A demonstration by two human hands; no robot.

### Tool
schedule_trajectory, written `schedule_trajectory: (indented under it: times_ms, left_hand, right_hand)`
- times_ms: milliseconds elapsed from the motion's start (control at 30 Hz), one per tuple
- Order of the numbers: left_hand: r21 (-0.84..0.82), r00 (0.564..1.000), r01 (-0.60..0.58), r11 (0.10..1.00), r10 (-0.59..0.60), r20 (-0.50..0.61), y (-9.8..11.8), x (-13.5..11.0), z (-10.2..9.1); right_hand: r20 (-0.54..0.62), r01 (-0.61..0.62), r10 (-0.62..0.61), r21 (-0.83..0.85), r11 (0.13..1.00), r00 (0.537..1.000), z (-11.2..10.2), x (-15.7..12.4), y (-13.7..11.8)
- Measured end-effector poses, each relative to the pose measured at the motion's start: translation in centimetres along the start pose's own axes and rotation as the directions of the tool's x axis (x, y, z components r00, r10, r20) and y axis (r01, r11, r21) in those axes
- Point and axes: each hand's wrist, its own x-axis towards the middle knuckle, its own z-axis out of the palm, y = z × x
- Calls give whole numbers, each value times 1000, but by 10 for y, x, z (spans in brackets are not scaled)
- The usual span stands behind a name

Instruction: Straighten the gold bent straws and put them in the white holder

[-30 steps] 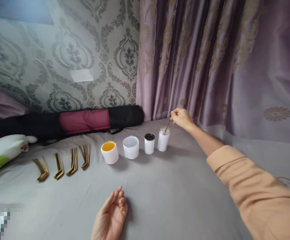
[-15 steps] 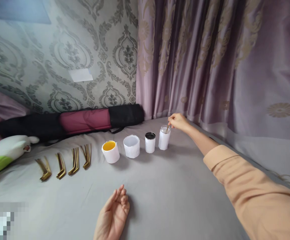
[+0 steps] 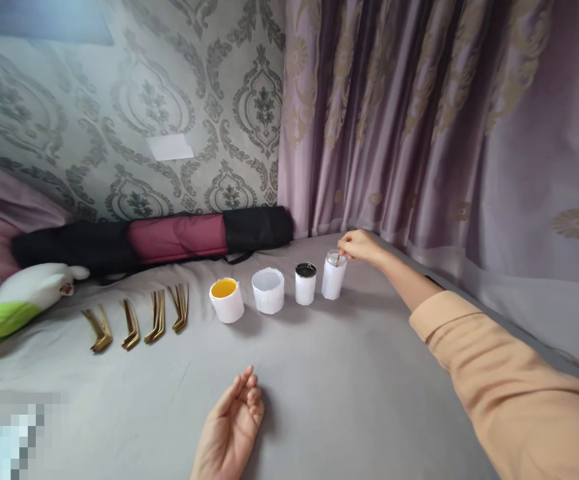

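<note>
My right hand (image 3: 358,245) is closed in a pinch over the mouth of a tall white-wrapped jar (image 3: 334,277). Between its fingertips is a thin gold straw (image 3: 339,256), most of it down inside the jar. My left hand (image 3: 235,421) rests palm up near the front, fingers loosely curled and holding nothing. Left of the jar, in a row, stand a small white can with a dark rim (image 3: 306,288), a wide white tub (image 3: 268,295) and a white tub with a yellow inside (image 3: 227,305). Bent gold straws (image 3: 155,319) lie in several bunches farther left.
Grey bedding (image 3: 349,387) covers the surface. A long black and maroon bag (image 3: 176,238) lies along the patterned wall. At the left is a white and green plush toy (image 3: 24,297). Purple curtains (image 3: 399,120) hang behind my right arm.
My right hand has dipped slightly, and the gold straw sits lower in the jar. The view has shifted a little, while my left hand keeps its pose.
</note>
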Motion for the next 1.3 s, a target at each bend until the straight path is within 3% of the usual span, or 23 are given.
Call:
schedule_trajectory:
  times_ms: [867, 1300]
  left_hand:
    - [-1, 1000, 12, 1000, -12, 15, 0, 2, -2]
    - [2, 1000, 11, 1000, -11, 16, 0, 3, -2]
  right_hand:
    - [101, -87, 72, 156, 984, 992, -1, 4, -4]
    - [92, -89, 72, 192, 977, 993, -3, 2, -5]
